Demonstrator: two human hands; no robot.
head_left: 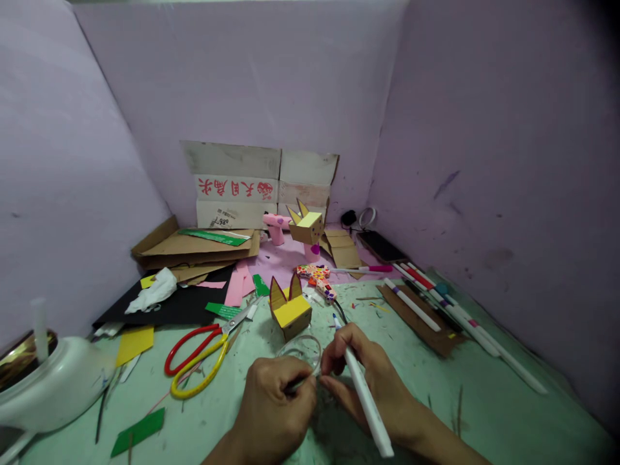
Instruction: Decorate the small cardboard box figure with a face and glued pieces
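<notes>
My left hand (276,403) is closed in a pinch on a small dark piece that I cannot make out, near a clear tape roll (301,352). My right hand (361,371) holds a white marker (361,387) with its tip pointing up and away. The fingertips of both hands meet over the green table (484,413). Just beyond them stands a small cardboard box figure with a yellow top and two pointed ears (289,309). A second, similar cardboard figure (307,227) stands on a pink tube further back.
Red and yellow scissors (201,358) lie at the left. A white pot (53,387) sits at the far left. Several markers (450,310) lie on cardboard at the right. Cardboard sheets (194,248), pink and black paper, a phone (382,247) and a white box (256,184) fill the back.
</notes>
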